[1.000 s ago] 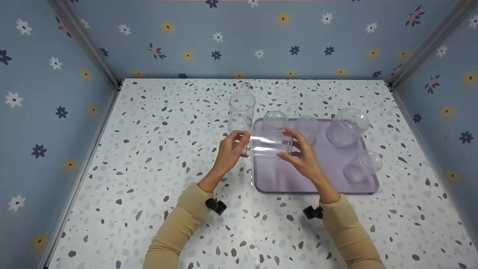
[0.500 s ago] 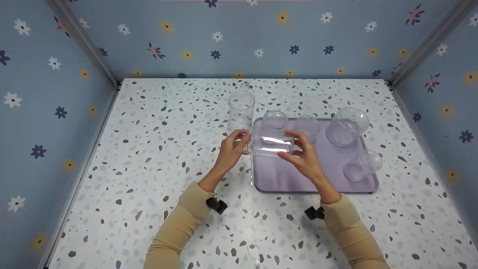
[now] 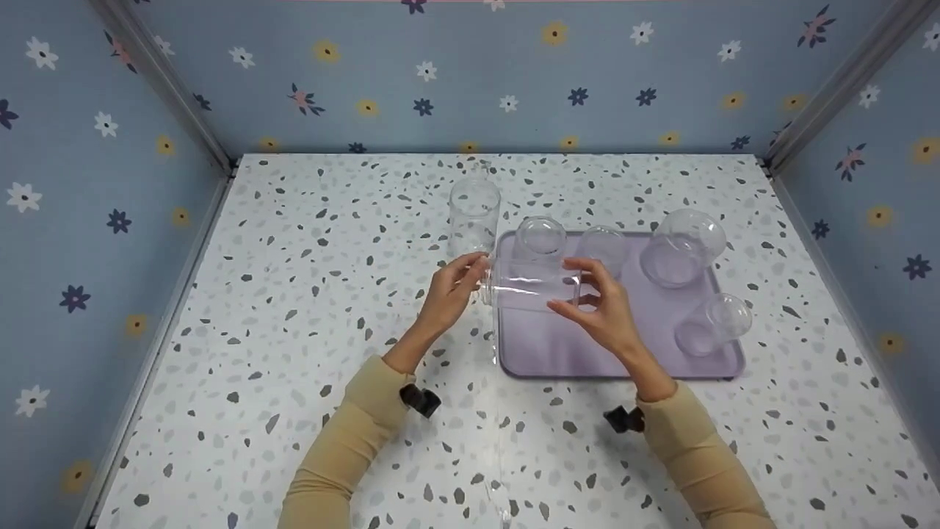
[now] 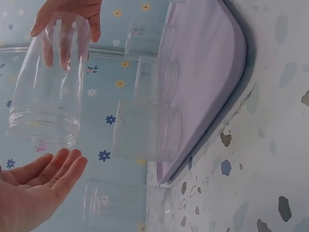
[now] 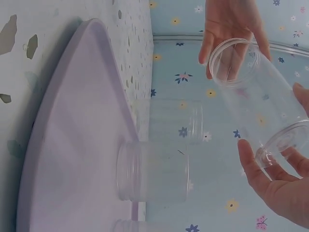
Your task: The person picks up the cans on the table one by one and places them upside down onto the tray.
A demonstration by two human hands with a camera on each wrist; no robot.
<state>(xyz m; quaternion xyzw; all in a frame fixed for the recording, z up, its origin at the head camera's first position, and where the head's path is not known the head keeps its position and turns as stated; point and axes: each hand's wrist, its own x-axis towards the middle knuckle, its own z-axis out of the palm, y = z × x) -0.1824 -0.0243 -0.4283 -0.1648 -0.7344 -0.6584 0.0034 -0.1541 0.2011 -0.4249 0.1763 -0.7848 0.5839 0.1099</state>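
Observation:
A clear plastic jar point(image 3: 532, 283) lies on its side in the air over the left part of the lilac tray point(image 3: 558, 360). My right hand point(image 3: 606, 308) grips its base end between thumb and fingers. In the right wrist view the threaded mouth of the jar point(image 5: 270, 101) faces my left hand point(image 3: 449, 292). The left fingers are extended close by the mouth; in the left wrist view the left hand point(image 4: 46, 181) shows a small gap from the rim. No lid is visible on this jar.
Several clear jars stand mouth down on the tray, among them a wide jar point(image 3: 683, 250) and a small jar point(image 3: 712, 327). A tall clear jar point(image 3: 474, 220) stands mouth up on the speckled table point(image 3: 330, 294), just left of the tray. Flowered panels point(image 3: 470, 88) enclose the table.
The held jar has shifted slightly right with my right hand. My left fingers, earlier at the jar's mouth end, have drawn back a little to the left.

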